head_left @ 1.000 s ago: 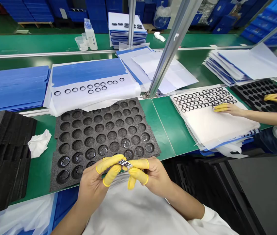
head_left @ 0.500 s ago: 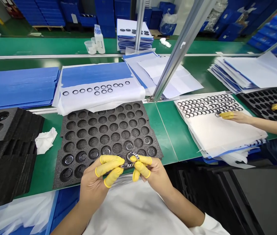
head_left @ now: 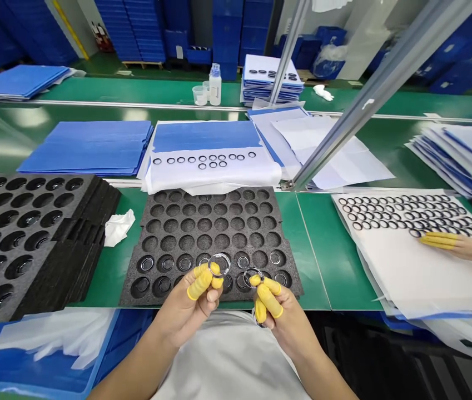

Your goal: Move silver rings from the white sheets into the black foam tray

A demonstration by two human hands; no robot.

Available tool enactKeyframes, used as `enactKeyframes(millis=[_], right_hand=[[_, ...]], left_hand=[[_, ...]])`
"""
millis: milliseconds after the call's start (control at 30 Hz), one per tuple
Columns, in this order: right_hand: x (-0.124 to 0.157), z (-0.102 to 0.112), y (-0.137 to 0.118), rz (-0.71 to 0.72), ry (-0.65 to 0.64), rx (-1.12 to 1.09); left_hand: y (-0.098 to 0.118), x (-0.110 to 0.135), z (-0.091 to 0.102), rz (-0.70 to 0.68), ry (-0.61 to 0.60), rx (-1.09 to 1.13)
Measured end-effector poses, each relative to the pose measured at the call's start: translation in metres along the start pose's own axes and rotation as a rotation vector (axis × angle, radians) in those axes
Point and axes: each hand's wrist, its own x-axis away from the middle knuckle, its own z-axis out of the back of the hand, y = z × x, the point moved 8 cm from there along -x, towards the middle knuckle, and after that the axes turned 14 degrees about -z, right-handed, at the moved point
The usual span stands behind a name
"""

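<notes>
My left hand (head_left: 192, 311), in yellow finger cots, pinches a thin dark ring (head_left: 219, 256) with small light lettering. My right hand (head_left: 279, 311), in the same kind of cots, grips a second ring (head_left: 246, 276) between its fingertips. Part of another ring-like piece (head_left: 254, 318) shows low against the right fingers. Both hands hover over the near edge of a grey foam tray (head_left: 196, 236), with a gap between them. Round pieces (head_left: 147, 263) sit in the tray's nearer pockets, and my hands hide some of these.
At left rises a stack of foam trays (head_left: 89, 222), beside a crumpled white tissue (head_left: 119, 226). Behind the tray, rings lie on a white sheet (head_left: 214, 179). To the right, a co-worker's yellow-tipped hand (head_left: 448, 244) touches rings on another sheet (head_left: 419, 266). A metal post (head_left: 344, 100) slants across.
My hands have moved apart, each with a ring; before, they were together. The left ring is now turned face-on. The view has swung left, and the co-worker's other hand has left it.
</notes>
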Motion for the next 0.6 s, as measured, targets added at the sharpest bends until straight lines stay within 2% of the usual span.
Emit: enactKeyframes(millis=[267, 367, 500, 600], right_hand=[[-0.004, -0.003, 0.002, -0.033, -0.002, 0.015], [-0.003, -0.006, 0.002, -0.025, -0.016, 0.006], [-0.001, -0.016, -0.007, 0.036, -0.043, -0.003], [0.002, -0.028, -0.014, 0.089, -0.123, -0.051]], left_hand=[[-0.003, -0.001, 0.003, 0.132, 0.003, 0.073], [-0.005, 0.002, -0.002, 0.129, -0.046, 0.065], [0.001, 0.004, -0.007, -0.100, -0.164, -0.105], [0.002, 0.010, -0.008, -0.291, -0.274, -0.264]])
